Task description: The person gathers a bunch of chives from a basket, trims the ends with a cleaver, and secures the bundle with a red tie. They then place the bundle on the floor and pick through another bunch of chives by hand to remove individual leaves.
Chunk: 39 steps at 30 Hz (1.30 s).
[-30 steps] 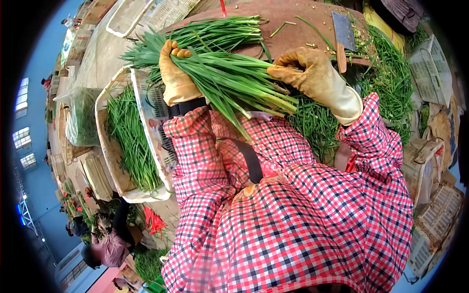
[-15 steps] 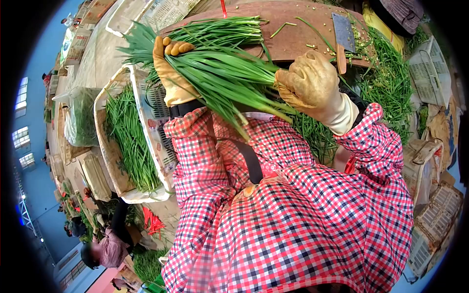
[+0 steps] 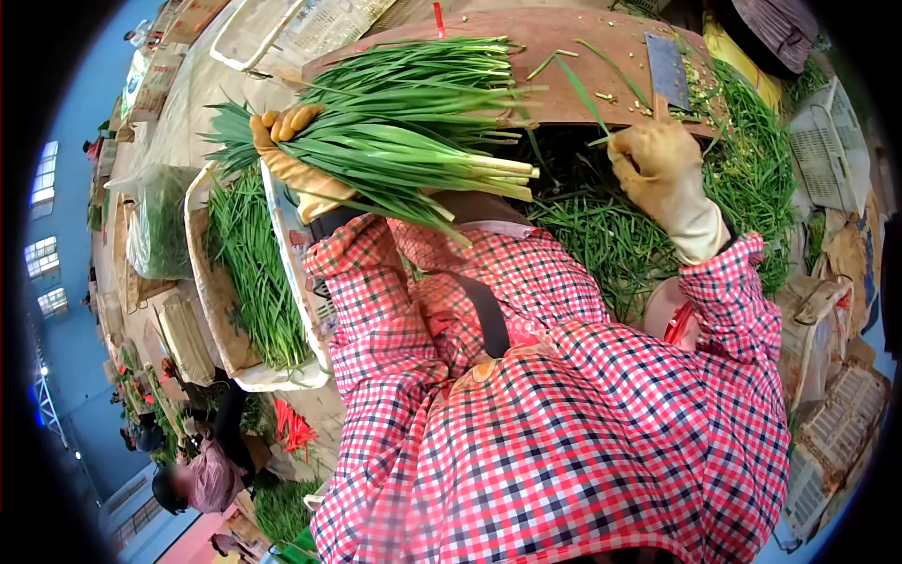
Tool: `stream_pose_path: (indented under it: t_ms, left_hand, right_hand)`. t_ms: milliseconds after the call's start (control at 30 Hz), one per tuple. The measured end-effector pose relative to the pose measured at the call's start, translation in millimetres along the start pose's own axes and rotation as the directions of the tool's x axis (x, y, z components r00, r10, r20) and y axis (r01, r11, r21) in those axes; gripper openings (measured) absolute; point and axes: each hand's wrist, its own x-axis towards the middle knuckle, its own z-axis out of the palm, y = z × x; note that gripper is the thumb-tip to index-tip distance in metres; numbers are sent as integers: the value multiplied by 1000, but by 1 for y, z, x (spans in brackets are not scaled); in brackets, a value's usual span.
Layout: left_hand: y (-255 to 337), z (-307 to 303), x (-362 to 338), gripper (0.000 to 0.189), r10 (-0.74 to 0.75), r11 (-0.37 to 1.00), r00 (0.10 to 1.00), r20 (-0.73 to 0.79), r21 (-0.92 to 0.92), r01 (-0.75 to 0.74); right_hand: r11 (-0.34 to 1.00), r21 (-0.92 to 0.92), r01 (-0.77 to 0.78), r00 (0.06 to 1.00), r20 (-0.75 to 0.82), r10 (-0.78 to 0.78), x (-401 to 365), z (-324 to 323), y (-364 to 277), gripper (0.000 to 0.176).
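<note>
My left hand (image 3: pixel 296 160), in a tan glove, is wrapped round a bunch of long green stalks (image 3: pixel 404 155), whose pale ends point right. Behind it, more stalks (image 3: pixel 413 70) lie on the brown board (image 3: pixel 564 28). My right hand (image 3: pixel 658 174), also gloved, is at the board's front edge with its fingers curled in. A thin green leaf (image 3: pixel 584 96) runs up and left from its fingertips. Just behind this hand is the handle of a cleaver (image 3: pixel 666 73), whose blade lies flat on the board.
A white crate (image 3: pixel 197 249) of green stalks stands at the left, beside a clear plastic bag (image 3: pixel 160 226). Loose trimmings (image 3: pixel 752 169) are heaped at the right, near a pale crate (image 3: pixel 832 141). Another person (image 3: pixel 211 475) is at the lower left.
My right hand has let go of the stalk ends and moved right, towards the cleaver handle. My left hand has shifted slightly left and down with the bunch, which now lies more level.
</note>
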Motion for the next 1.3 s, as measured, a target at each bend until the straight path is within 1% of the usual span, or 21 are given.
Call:
stream_pose_path:
  t_ms: [33, 67, 100, 133, 200, 233, 267, 333, 400, 500, 533, 600, 667, 700, 767, 867, 967, 1100, 1167, 1233, 1300]
  left_hand:
    - [0, -2, 1, 23, 33, 999, 998, 61, 9, -33]
    - [-2, 3, -2, 22, 64, 996, 998, 9, 58, -65]
    - [6, 0, 1, 21, 29, 999, 999, 36, 42, -30]
    - [12, -4, 5, 21, -6, 1000, 998, 67, 23, 4]
    - [7, 4, 4, 21, 15, 1000, 1000, 22, 19, -15]
    - [3, 9, 5, 21, 20, 1000, 1000, 0, 18, -20]
    - [-1, 11, 5, 21, 34, 999, 999, -5, 4, -34]
    - [-9, 14, 7, 21, 62, 998, 998, -17, -23, -63]
    - [-11, 13, 5, 26, -6, 994, 1000, 14, -106, 7]
    - [-16, 15, 2, 23, -59, 990, 998, -25, -126, 56]
    - [-19, 16, 0, 23, -33, 993, 999, -33, -114, 29]
    - [-22, 15, -3, 22, 18, 996, 999, -51, -89, -22]
    - [-15, 12, -6, 23, 88, 990, 966, -244, -85, -112]
    - [-15, 9, -7, 24, 103, 990, 968, -228, -69, -121]
    - [-29, 20, -10, 26, 47, 995, 999, -21, 86, -45]
    - [-34, 22, -4, 27, -50, 999, 998, 39, 12, 50]
    - [-31, 15, -3, 27, -20, 1000, 999, -40, 3, 20]
    - [-19, -7, 3, 26, 26, 998, 985, -169, -54, -35]
    - [-28, 0, 1, 25, 18, 999, 992, -128, -40, -23]
    - [-39, 10, -1, 25, -20, 1000, 999, 28, 19, 19]
    - [-40, 11, 1, 25, -40, 999, 998, 45, 26, 39]
  right_hand:
    - [992, -126, -22, 985, 168, 44, -3, 7, 6, 9]
    - [988, -156, -22, 973, 223, 57, -8, 10, 10, 11]
    - [982, -185, -18, 958, 277, 70, -11, 12, 12, 14]
    - [1000, -23, -9, 994, 109, 11, -8, 6, 5, 15]
    - [955, 284, 89, 969, -245, -17, 9, -4, -19, 17]
    - [908, 392, 150, 963, -266, -44, 19, -7, -28, 21]
    - [902, 319, 291, 905, -397, -152, 27, 3, -31, 23]
    - [960, 129, 248, 907, -380, -183, 41, 7, -51, 29]
    - [970, -158, 185, 903, -363, -232, 46, 35, -62, 34]
    - [953, -130, 272, 870, -389, -301, 56, 55, -58, 29]
    - [934, -154, 323, 844, -400, -358, 56, 57, -55, 26]
    - [933, -57, 355, 859, -374, -350, 55, 53, -54, 21]
    - [926, 64, 372, 880, -343, -329, 53, 50, -53, 18]
    - [918, 133, 373, 892, -325, -316, 53, 49, -52, 17]
    - [899, 223, 378, 904, -301, -305, 52, 48, -50, 16]
    - [881, 277, 382, 922, -178, -344, 48, 46, -46, 16]
    - [886, 251, 391, 914, -219, -341, 42, 52, -45, 16]
    - [913, 81, 400, 881, -310, -358, 35, 52, -45, 19]
    - [929, 16, 369, 895, -275, -351, 31, 49, -41, 20]
    - [936, 7, 351, 911, -235, -339, 25, 44, -35, 21]
    - [957, -20, 289, 953, -90, -290, 12, 42, -31, 21]
